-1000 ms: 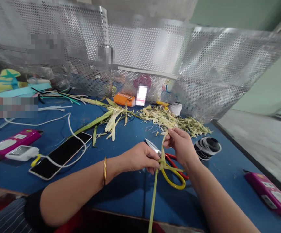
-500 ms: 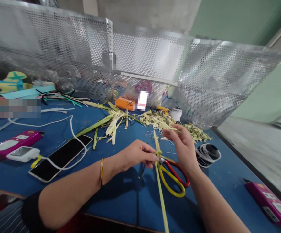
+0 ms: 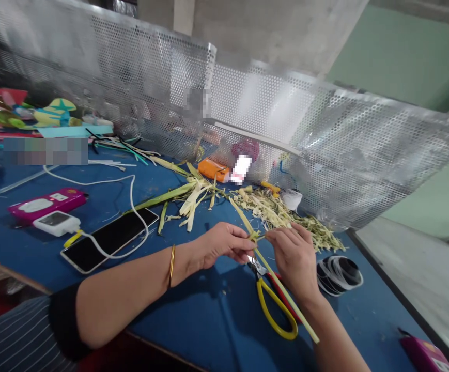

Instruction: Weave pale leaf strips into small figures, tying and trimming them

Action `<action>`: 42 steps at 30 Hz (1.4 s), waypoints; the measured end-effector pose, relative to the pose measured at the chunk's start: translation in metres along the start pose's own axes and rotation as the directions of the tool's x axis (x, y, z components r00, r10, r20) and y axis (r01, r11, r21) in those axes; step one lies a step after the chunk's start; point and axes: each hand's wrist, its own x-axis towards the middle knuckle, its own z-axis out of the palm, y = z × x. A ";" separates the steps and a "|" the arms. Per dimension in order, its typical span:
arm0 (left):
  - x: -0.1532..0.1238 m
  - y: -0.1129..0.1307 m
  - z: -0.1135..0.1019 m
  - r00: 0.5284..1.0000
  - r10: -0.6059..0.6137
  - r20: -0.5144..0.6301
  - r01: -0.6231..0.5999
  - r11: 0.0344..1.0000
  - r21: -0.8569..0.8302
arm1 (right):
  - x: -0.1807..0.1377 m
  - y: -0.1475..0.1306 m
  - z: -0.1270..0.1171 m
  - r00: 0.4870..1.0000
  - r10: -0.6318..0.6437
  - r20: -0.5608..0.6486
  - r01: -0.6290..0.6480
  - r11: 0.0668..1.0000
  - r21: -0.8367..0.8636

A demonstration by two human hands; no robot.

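My left hand (image 3: 234,244), a gold bangle on its wrist, is closed in a pinch on a pale green leaf strip (image 3: 271,269) where it is folded or knotted. One end of the strip points up and away; the other slants down in front of my right wrist. With fingers pinched together, my right hand (image 3: 294,258) grips a thin short end of the strip just right of the fold. Beneath both hands, scissors (image 3: 274,315) with one yellow and one red handle lie on the blue table (image 3: 193,315), their blade tips partly hidden by my left fingers.
Long husk-like leaves (image 3: 193,199) and a heap of cut scraps (image 3: 271,206) lie behind my hands. A thread spool (image 3: 339,275) stands at right. To the left are a phone (image 3: 110,240), a white cable and a magenta device (image 3: 48,205). Perforated metal sheeting (image 3: 255,113) borders the back.
My right hand has gone from open and apart to pinching the strip's short end. The strip's long end has swung to the right. The view has shifted and tilted.
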 end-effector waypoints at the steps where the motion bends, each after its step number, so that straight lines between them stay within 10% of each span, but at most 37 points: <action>1: 0.000 0.000 0.000 1.000 -0.001 -0.009 0.001 1.000 -0.002 | -0.001 -0.001 0.001 1.000 0.009 -0.020 -0.009 1.000 -0.021; 8: 0.002 0.001 0.001 0.996 0.021 -0.091 -0.026 0.998 -0.054 | -0.005 -0.001 0.012 0.993 0.061 -0.106 -0.064 0.998 -0.028; 12: 0.003 0.007 -0.001 0.968 0.068 -0.241 -0.099 0.988 -0.120 | -0.007 -0.012 0.015 0.938 0.292 -0.187 -0.282 0.956 0.077; 18: 0.001 0.005 0.000 0.962 0.121 -0.246 -0.157 0.979 -0.131 | -0.010 -0.043 0.032 0.902 0.336 0.270 -0.431 0.686 0.586; 28: 0.002 0.002 0.004 0.955 0.085 -0.285 -0.121 0.986 -0.111 | -0.017 -0.062 0.036 0.742 0.418 0.524 -0.667 0.376 0.644; 42: 0.004 -0.003 -0.001 0.928 0.153 -0.340 -0.162 0.987 0.003 | -0.020 -0.069 0.022 0.869 0.160 0.468 -0.446 0.662 0.603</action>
